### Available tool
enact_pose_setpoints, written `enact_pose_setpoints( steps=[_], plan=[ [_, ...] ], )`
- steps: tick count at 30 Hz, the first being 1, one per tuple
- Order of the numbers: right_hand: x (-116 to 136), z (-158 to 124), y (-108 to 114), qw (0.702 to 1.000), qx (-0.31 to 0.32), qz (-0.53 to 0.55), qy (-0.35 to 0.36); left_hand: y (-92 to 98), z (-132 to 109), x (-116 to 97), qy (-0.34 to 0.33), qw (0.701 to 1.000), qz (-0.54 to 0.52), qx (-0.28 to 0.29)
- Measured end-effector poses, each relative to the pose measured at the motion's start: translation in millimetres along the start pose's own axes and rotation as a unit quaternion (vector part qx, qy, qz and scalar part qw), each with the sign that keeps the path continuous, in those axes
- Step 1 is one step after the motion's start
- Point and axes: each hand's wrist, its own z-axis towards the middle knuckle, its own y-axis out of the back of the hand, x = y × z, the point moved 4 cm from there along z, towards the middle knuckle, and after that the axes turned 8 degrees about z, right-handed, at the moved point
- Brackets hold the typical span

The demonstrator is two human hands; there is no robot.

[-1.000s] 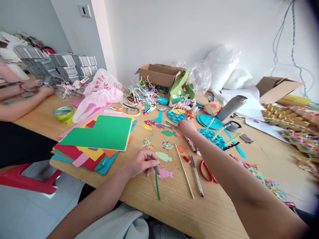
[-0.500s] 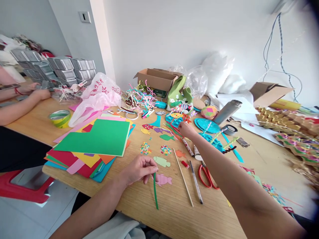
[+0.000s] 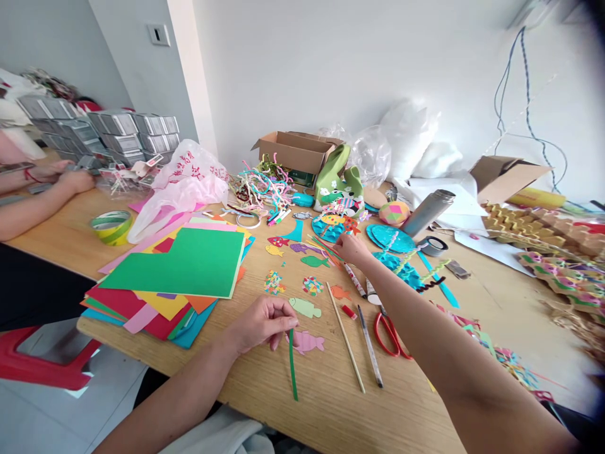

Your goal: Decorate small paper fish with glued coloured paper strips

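Observation:
My left hand (image 3: 271, 325) pinches the top of a narrow green paper strip (image 3: 292, 369), which hangs down over the table edge side. Right beside that hand lie a pink paper fish (image 3: 311, 341) and a light green paper fish (image 3: 305, 308). Stretched far across the table, my right hand (image 3: 352, 247) is closed at the ends of thin coloured paper strips (image 3: 326, 244); its fingertips are hidden, so what they grip cannot be made out. Just beyond it, a blue plate (image 3: 321, 226) carries small paper fish. A dark green paper fish (image 3: 313, 261) lies left of the right hand.
Red-handled scissors (image 3: 387, 334), a pen (image 3: 369, 347) and a wooden stick (image 3: 347, 340) lie under my right forearm's left side. Stacked coloured paper (image 3: 179, 265) covers the left. A metal flask (image 3: 428, 211) lies tilted at right. Another person's hands (image 3: 70, 180) work at far left.
My right hand has drawn back very slightly toward me near the paper strips. My left hand keeps the green strip; the view has shifted a little.

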Motion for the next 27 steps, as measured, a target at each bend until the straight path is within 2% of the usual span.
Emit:
enact_pose_setpoints(
  steps=[7, 11, 19, 27],
  plan=[
    [6, -5, -4, 0.998, 0.054, -0.018, -0.013, 0.3, -1, 0, 0.011, 1.0, 0.01, -0.002],
    [10, -8, -2, 0.998, 0.061, -0.024, -0.014, 0.2, -1, 0, 0.008, 1.0, 0.012, -0.002],
    [8, -7, -3, 0.999, 0.033, -0.027, 0.003, 0.2, -1, 0, 0.006, 1.0, 0.019, 0.0],
    [9, -15, 6, 0.999, -0.029, -0.002, 0.033, -0.4, -1, 1, 0.008, 1.0, 0.012, 0.001]
  ],
)
